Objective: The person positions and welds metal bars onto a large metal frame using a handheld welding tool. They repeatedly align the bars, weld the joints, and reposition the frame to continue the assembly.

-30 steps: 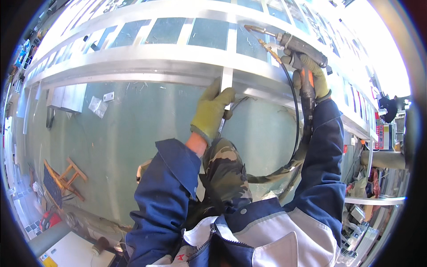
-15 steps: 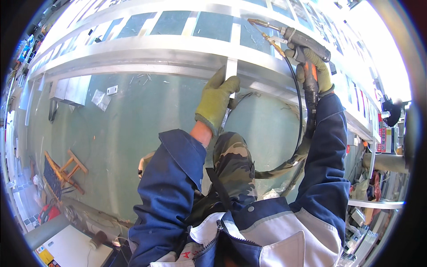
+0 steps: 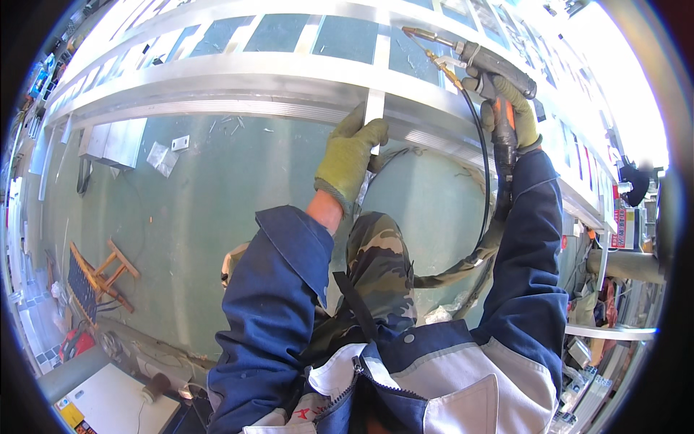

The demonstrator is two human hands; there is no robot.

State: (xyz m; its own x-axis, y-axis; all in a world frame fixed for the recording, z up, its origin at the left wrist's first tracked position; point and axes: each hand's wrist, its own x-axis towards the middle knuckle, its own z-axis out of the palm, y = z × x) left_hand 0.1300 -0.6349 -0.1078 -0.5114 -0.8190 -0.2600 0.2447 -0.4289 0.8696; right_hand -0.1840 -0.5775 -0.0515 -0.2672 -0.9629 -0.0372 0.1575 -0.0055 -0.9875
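My left hand [image 3: 350,153], in a yellow-green work glove, is closed around a short aluminium bar [image 3: 374,108]. The upper end of that bar meets the rail of a long silver aluminium frame [image 3: 289,71]. To the right, my gloved right hand [image 3: 522,108] grips a welding torch [image 3: 499,64] by its black and orange handle. The torch lies above the frame, its nozzle pointing up and left. Brass fittings and a thin black hose hang from it, and a thick sleeved cable runs down from the handle.
A wooden folding stool [image 3: 105,278] lies on the green floor at left. Farther up are a metal box section [image 3: 114,143], a plastic bag [image 3: 162,159] and a small white plate [image 3: 181,142]. The cable [image 3: 463,266] curves beside my knee. Metal profiles [image 3: 593,394] are stacked at lower right.
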